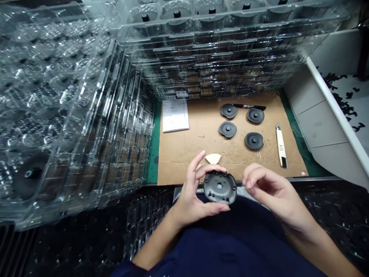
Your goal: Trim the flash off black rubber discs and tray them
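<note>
My left hand [196, 192] grips a round dark plastic disc part [220, 187] by its rim, between thumb and fingers, tilted toward me above my lap. My right hand [266, 188] hovers just right of the disc, its fingers curled and pinched together close to the disc's edge; whether anything is in them I cannot make out. Several similar black discs [229, 111] lie on the brown cardboard sheet [187, 154] ahead. A small cream wedge-shaped piece [213, 157] rests on the cardboard just beyond my hands.
Tall stacks of clear plastic trays [72, 107] rise at left and across the back [216, 57], some holding black parts. A white utility knife [281, 145], a black pen [249, 106] and a printed paper [175, 114] lie on the cardboard. A white bin [331, 115] stands at right.
</note>
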A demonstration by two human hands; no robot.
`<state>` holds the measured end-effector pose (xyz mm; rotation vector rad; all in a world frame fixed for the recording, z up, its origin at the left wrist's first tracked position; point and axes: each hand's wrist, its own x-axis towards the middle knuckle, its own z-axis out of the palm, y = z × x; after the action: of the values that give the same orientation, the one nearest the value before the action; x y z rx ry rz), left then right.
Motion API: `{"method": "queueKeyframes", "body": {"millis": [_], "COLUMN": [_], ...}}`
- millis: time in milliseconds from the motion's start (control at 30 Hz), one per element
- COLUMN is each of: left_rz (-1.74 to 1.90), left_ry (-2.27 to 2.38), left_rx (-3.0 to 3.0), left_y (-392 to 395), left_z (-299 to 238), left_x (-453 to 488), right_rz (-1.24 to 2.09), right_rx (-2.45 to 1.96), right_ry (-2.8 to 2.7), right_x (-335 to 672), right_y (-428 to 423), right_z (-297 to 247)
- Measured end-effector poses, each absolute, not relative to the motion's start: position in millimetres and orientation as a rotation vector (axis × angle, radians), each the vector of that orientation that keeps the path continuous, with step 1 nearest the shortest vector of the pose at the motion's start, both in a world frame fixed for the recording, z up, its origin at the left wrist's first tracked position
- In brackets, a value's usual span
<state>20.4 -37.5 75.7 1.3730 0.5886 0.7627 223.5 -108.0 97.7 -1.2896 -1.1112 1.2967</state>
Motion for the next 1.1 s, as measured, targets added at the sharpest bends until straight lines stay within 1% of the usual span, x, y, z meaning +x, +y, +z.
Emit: {"method": "queueKeyframes", "body": {"millis": [200, 267, 400, 500, 567, 667, 733, 767, 800, 867, 900, 933, 1000, 1033, 1100], "left_rz": [0.757, 0.737, 0.531, 0.484, 0.515, 0.535, 0.529, 0.632, 0.809, 1.149, 1.175, 1.148, 0.804, 0.626, 0.523], "left_ry": [0.617, 0.631, 0.697, 0.818, 0.923, 1.055, 1.103, 1.198, 1.360, 1.941, 2.178, 2.378, 2.762, 2.877, 2.873], "left_rx": [1.371, 1.311, 1.109, 1.110, 1.173, 1.353, 1.741, 1.933, 2.119, 2.323, 2.431, 2.509, 2.387, 2.204, 2.096], "left_y": [-34.4, -34.8, -38.6, -38.6, -37.8, -40.0, -40.8, -39.0, -35.1, -20.2, -9.6, 2.3, 26.8, 37.8, 54.8], "left_z": [76.0, 77.9, 81.7, 91.5, 110.3, 159.8, 197.5, 214.0, 227.6, 243.7, 246.2, 245.5, 236.9, 230.4, 216.2], "left_x": [24.6, 28.0, 30.9, 18.9, 0.3, -37.8, -64.7, -78.4, -92.7, -124.7, -142.8, -161.8, -199.5, -216.2, -241.0], "right_rz": [1.157, 1.055, 0.868, 0.863, 0.891, 0.866, 0.830, 0.828, 0.843, 0.926, 0.975, 1.021, 1.069, 1.069, 1.040], "right_rx": [-1.373, -1.378, -1.404, -1.338, -1.302, -1.460, -1.602, -1.664, -1.724, -1.801, -1.804, -1.795, -1.763, -1.754, -1.743], "right_ry": [-1.493, -1.609, -1.522, -1.546, -1.646, -1.706, -1.734, -1.754, -1.770, -1.803, -1.827, -1.851, -1.886, -1.892, -1.885], "right_x": [222.5, 221.3, 218.5, 217.8, 220.0, 229.4, 237.8, 241.6, 244.8, 248.4, 248.8, 248.4, 246.2, 244.8, 242.1], "right_y": [-106.9, -106.2, -108.1, -109.2, -107.8, -101.2, -93.9, -89.9, -85.9, -79.0, -76.3, -74.4, -72.3, -72.0, -72.0], "right_z": [105.3, 104.1, 99.1, 92.0, 83.4, 61.8, 41.9, 31.2, 20.4, 1.0, -6.8, -13.0, -19.9, -20.9, -19.1]}}
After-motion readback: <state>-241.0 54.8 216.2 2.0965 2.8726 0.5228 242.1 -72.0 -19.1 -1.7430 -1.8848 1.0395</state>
